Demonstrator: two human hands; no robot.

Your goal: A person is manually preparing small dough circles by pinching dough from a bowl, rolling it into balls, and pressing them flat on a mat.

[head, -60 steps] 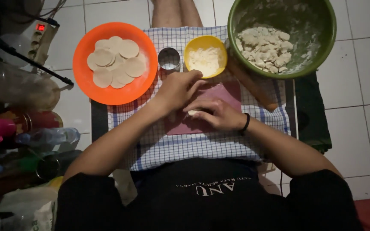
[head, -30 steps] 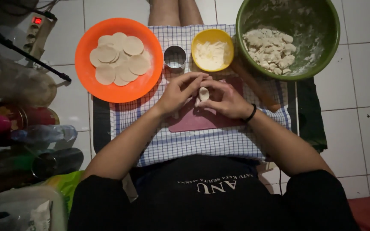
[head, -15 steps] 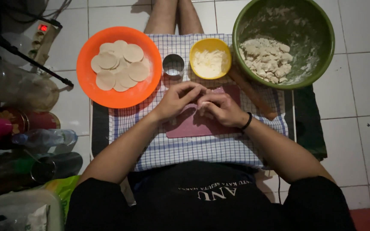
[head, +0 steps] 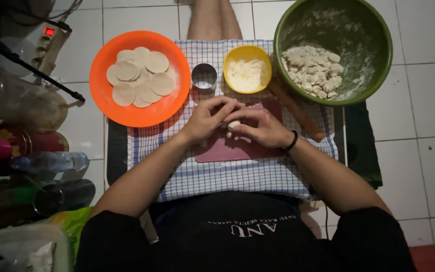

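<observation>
Both hands, left hand (head: 208,118) and right hand (head: 264,127), pinch a small dough piece (head: 233,124) in their grip above the pink mat (head: 227,151); orange plate (head: 127,108) at ten o'clock.

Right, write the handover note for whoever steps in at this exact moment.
Left hand and right hand: both closed together around one small pale dough piece, over the dark red mat on the checked cloth.
Done: a pile of flat round wrappers on the orange plate.
Left: dough lumps in the green bowl.
Beside them: yellow bowl of white flour, metal ring cutter, wooden rolling pin lying unused.
</observation>
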